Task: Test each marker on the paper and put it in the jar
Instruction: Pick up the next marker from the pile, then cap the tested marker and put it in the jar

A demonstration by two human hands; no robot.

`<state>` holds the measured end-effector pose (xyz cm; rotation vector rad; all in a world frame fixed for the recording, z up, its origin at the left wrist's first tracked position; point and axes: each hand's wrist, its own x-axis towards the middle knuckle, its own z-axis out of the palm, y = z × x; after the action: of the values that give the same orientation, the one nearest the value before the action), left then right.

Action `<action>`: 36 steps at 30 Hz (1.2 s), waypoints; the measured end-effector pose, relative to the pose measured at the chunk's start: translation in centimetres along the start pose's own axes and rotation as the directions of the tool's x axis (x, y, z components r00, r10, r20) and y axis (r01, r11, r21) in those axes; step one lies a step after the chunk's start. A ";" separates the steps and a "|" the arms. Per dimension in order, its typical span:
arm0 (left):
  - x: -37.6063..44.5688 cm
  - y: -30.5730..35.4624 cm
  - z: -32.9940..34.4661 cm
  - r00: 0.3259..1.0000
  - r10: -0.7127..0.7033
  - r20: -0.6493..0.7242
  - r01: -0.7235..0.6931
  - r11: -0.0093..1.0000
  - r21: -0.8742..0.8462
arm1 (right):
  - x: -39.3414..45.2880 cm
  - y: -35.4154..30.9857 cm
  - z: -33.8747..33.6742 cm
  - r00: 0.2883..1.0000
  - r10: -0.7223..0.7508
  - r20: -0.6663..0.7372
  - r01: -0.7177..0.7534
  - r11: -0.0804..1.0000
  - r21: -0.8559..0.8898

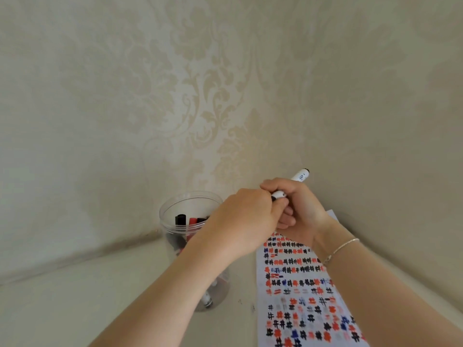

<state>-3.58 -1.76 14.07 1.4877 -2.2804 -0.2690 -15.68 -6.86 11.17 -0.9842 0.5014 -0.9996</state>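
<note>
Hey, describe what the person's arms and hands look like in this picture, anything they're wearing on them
Both forearms are bare, with no sleeves in view. The left hand wears nothing: no ring, watch or glove shows. The right hand is also ungloved, and its wrist carries a thin silver bracelet with a small clasp or charm on its lower side.

**Soft daylight, wide-angle view**

We see an evenly lit scene in soft, diffuse light, with no harsh glare. The patterned wall point(200, 83) reads pale cream, a little brighter at its centre and dimmer toward the left edge. We note faint shadow where the wall meets the tabletop point(75, 296) and a weak sheen on the rim of the clear jar point(175, 204). Wide-angle distortion bows the wall-table seam upward at both sides. The marks on the paper point(300, 284) blur increasingly toward the lower edge, and overall detail is slightly soft
</note>
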 end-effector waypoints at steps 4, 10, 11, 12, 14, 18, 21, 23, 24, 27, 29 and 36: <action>-1.7 0.9 -0.3 0.983 0.027 0.183 0.011 0.979 -0.204 | 0.3 -1.2 -2.0 0.994 -0.099 -0.042 0.107 0.955 0.276; -2.7 0.3 0.8 0.971 -0.135 0.197 0.153 0.985 -0.079 | -0.6 0.3 -3.8 0.945 -0.063 -0.320 0.079 0.996 0.038; -2.8 0.1 1.6 0.955 -0.166 0.244 0.182 0.982 -0.042 | -1.1 0.9 -4.0 0.927 -0.066 -0.369 0.058 0.998 -0.033; -2.9 -0.3 2.5 0.937 -0.196 0.288 0.203 0.979 0.006 | -1.7 1.5 -4.3 0.905 -0.070 -0.420 0.026 0.994 -0.110; -3.1 -1.2 4.7 0.891 -0.263 0.370 0.247 0.965 0.091 | -3.4 3.1 -4.5 0.844 -0.080 -0.531 -0.057 0.970 -0.236; -3.0 -3.2 8.3 0.778 -0.349 0.522 0.278 0.937 0.212 | -6.8 6.3 -4.6 0.773 -0.104 -0.626 -0.198 0.898 -0.393; -2.7 -4.5 9.6 0.742 -0.352 0.570 0.249 0.935 0.252 | -8.8 8.2 -4.4 0.759 -0.145 -0.634 -0.245 0.839 -0.485; -2.4 -5.1 9.7 0.731 -0.326 0.600 0.234 0.945 0.228 | -9.7 9.1 -4.5 0.747 -0.156 -0.647 -0.280 0.808 -0.519; -2.3 -5.3 9.8 0.723 -0.308 0.619 0.235 0.951 0.198 | -10.0 9.5 -4.5 0.738 -0.160 -0.655 -0.288 0.804 -0.521; -2.0 -6.0 10.0 0.714 -0.257 0.651 0.249 0.963 0.106 | -10.5 10.4 -4.5 0.715 -0.218 -0.664 -0.291 0.771 -0.566; -1.8 -6.3 10.3 0.720 -0.244 0.650 0.242 0.966 0.094 | -10.5 10.7 -4.4 0.699 -0.275 -0.660 -0.296 0.729 -0.617; -2.0 -6.3 10.4 0.729 -0.213 0.650 0.205 0.975 0.090 | -10.8 11.0 -4.2 0.717 -0.326 -0.617 -0.295 0.660 -0.691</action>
<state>-2.15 -3.20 1.87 1.8791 -2.6106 -0.9962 -18.89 2.71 -1.25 -1.3191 1.6937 -1.1969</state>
